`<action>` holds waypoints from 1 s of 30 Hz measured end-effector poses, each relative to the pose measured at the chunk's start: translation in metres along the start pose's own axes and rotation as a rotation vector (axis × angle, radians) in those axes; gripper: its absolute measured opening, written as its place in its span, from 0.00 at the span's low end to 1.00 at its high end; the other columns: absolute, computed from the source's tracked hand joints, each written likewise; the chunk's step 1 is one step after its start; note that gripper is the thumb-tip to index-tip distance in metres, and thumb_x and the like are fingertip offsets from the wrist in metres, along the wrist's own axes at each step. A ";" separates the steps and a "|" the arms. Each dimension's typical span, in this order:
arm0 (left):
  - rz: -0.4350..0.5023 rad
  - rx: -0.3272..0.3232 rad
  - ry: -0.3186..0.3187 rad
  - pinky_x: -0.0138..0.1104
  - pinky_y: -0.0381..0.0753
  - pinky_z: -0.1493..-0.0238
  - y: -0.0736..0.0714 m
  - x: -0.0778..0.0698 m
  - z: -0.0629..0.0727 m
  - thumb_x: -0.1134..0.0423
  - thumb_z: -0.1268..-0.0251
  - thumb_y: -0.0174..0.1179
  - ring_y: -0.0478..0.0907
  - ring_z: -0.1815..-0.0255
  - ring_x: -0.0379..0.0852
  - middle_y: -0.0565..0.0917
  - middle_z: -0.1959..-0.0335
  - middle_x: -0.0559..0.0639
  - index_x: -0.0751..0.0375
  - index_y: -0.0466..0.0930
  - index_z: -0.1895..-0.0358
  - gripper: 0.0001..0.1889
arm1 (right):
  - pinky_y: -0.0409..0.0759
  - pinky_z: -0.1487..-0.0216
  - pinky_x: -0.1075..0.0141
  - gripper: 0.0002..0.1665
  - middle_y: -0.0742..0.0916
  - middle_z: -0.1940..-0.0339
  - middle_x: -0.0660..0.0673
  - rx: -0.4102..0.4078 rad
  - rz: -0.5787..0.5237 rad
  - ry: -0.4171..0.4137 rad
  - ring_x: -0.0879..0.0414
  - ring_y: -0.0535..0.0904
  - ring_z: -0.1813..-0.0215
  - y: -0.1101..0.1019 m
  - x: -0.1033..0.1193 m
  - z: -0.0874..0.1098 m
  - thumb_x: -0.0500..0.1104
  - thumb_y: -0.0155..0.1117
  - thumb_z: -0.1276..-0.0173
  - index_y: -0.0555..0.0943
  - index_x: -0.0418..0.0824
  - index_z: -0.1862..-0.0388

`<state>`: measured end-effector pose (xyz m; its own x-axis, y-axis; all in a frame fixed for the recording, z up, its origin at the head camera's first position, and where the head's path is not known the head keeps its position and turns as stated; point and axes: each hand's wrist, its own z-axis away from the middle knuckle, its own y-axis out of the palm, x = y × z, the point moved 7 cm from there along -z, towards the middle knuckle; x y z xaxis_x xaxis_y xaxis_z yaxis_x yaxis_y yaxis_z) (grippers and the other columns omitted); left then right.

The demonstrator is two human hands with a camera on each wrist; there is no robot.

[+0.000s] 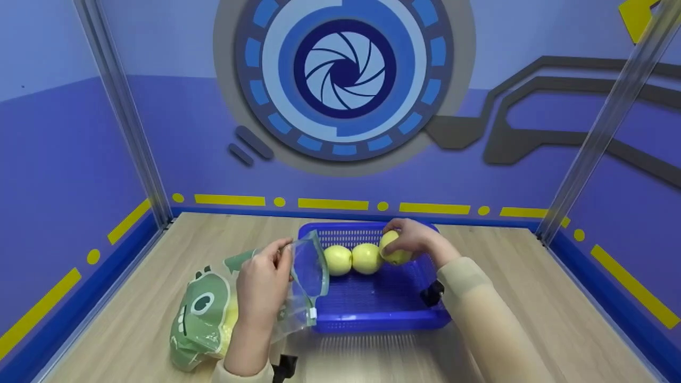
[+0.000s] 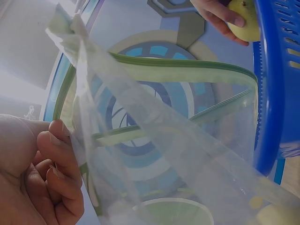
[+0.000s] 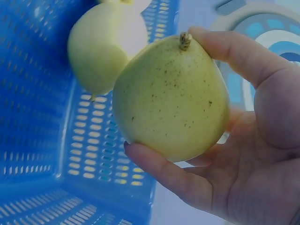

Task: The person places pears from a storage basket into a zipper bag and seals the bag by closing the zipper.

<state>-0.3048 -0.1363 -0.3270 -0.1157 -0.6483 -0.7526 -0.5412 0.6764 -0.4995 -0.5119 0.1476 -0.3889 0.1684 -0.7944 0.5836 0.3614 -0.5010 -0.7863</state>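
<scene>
My right hand (image 1: 415,237) grips a speckled yellow-green pear (image 3: 171,98) with a short brown stem, fingers and thumb curled round its sides. That pear is at the right back of a blue plastic basket (image 1: 380,322). Two more pears (image 1: 366,259) lie in a row beside it, along the basket's back side. With its thumb and fingers, my left hand (image 1: 263,284) pinches the edge of a clear zip bag (image 2: 154,108) with a green cartoon print. The bag's mouth stands open against the basket's left side. Something yellow shows inside its lower part.
The basket stands on a light wood-grain table (image 1: 133,298). Behind it rises a blue printed wall (image 1: 186,143), with side panels to left and right. Metal posts (image 1: 125,106) mark the corners. A white slider (image 1: 313,313) sits on the bag's zip.
</scene>
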 end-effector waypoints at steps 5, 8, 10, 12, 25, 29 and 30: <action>-0.001 0.009 -0.013 0.29 0.67 0.78 0.001 0.001 0.000 0.60 0.23 0.58 0.75 0.80 0.39 0.78 0.80 0.47 0.59 0.87 0.43 0.14 | 0.86 0.68 0.58 0.34 0.83 0.45 0.37 -0.021 -0.016 -0.026 0.50 0.82 0.60 -0.001 0.010 0.005 0.50 0.79 0.45 0.80 0.48 0.39; -0.003 0.010 -0.017 0.29 0.67 0.78 0.001 0.001 -0.001 0.60 0.23 0.58 0.76 0.80 0.39 0.78 0.80 0.47 0.59 0.87 0.43 0.14 | 0.86 0.67 0.60 0.34 0.83 0.44 0.38 -0.033 -0.050 -0.040 0.49 0.82 0.57 0.000 0.015 0.008 0.49 0.79 0.44 0.79 0.48 0.38; -0.003 0.009 -0.017 0.29 0.67 0.78 0.001 0.001 -0.001 0.60 0.23 0.58 0.76 0.80 0.39 0.77 0.81 0.47 0.59 0.87 0.43 0.14 | 0.86 0.65 0.60 0.35 0.83 0.45 0.38 -0.038 -0.087 -0.053 0.49 0.82 0.55 0.001 0.018 0.010 0.49 0.79 0.44 0.79 0.48 0.37; -0.001 0.010 -0.016 0.29 0.67 0.78 0.001 0.001 0.000 0.60 0.23 0.58 0.75 0.80 0.39 0.77 0.81 0.47 0.59 0.87 0.43 0.14 | 0.86 0.64 0.59 0.36 0.83 0.46 0.38 -0.044 -0.123 -0.071 0.49 0.82 0.55 0.002 0.020 0.012 0.49 0.78 0.44 0.78 0.47 0.36; 0.004 0.013 -0.012 0.30 0.67 0.79 0.002 0.000 -0.001 0.61 0.23 0.58 0.75 0.81 0.38 0.78 0.81 0.47 0.59 0.87 0.44 0.14 | 0.86 0.63 0.59 0.40 0.83 0.43 0.35 -0.077 -0.326 -0.147 0.48 0.83 0.52 0.009 0.031 0.027 0.46 0.78 0.42 0.74 0.42 0.30; -0.006 0.007 0.008 0.30 0.66 0.79 0.002 0.000 -0.001 0.60 0.23 0.58 0.75 0.82 0.37 0.78 0.82 0.46 0.59 0.87 0.44 0.14 | 0.88 0.61 0.56 0.40 0.83 0.42 0.34 -0.077 -0.371 -0.157 0.47 0.84 0.51 0.012 0.037 0.034 0.46 0.77 0.41 0.74 0.43 0.30; -0.009 0.005 0.013 0.31 0.66 0.79 0.001 0.000 -0.001 0.60 0.23 0.58 0.75 0.82 0.37 0.78 0.83 0.46 0.59 0.87 0.44 0.14 | 0.88 0.60 0.56 0.40 0.83 0.42 0.35 -0.078 -0.383 -0.156 0.47 0.84 0.51 0.013 0.038 0.036 0.46 0.77 0.40 0.74 0.43 0.30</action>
<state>-0.3060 -0.1357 -0.3277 -0.1212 -0.6588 -0.7425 -0.5381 0.6722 -0.5086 -0.4674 0.1233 -0.3694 0.1746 -0.4869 0.8558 0.3559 -0.7792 -0.5160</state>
